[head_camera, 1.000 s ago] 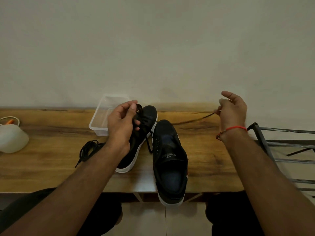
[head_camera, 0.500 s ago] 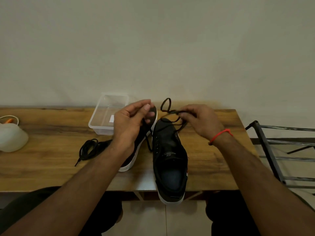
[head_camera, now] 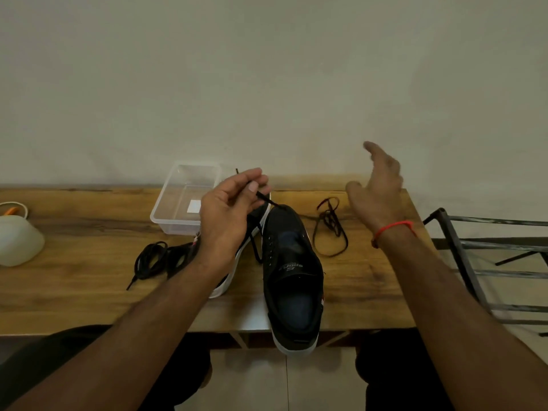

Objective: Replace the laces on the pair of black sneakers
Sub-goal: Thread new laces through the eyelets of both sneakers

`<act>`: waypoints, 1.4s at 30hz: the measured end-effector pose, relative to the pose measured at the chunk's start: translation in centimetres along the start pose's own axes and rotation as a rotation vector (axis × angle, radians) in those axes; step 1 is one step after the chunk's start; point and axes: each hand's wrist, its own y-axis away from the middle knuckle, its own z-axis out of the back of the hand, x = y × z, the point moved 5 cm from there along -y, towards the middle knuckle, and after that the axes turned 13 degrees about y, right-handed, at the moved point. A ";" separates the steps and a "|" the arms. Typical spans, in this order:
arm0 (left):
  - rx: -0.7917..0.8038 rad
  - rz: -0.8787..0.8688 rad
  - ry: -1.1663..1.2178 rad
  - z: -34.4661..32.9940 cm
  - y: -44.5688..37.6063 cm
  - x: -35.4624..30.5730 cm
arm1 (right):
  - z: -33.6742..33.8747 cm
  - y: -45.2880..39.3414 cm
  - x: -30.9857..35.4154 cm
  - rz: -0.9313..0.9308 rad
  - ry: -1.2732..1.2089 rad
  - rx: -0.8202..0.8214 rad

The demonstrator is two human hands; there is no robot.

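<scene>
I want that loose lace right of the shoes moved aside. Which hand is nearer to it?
The right hand: it hovers open just above and right of the loose lace. The left hand is across the shoes, pinching another lace.

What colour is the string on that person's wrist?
Red-orange. The wrist band shows clearly in the head view, on the right arm.

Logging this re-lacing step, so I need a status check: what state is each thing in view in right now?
Left hand: pinches a lace end.
Right hand: open, raised, holding nothing.
Right sneaker: unlaced, heel past the table edge.
Left sneaker: mostly hidden behind the left hand.
Loose lace: lying right of the sneakers.
Coiled lace: bundled on the table.
Plastic container: open.
</scene>
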 end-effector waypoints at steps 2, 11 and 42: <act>0.097 -0.001 -0.079 -0.8 0.4 0.2 | -1.1 0.8 1.7 0.186 -0.179 0.149; 0.429 -0.151 -0.522 -2.1 1.5 1.8 | -5.9 3.5 4.1 0.184 -0.647 0.588; 0.209 0.481 -0.899 1.9 1.3 5.1 | -11.3 2.2 2.6 0.461 0.300 0.576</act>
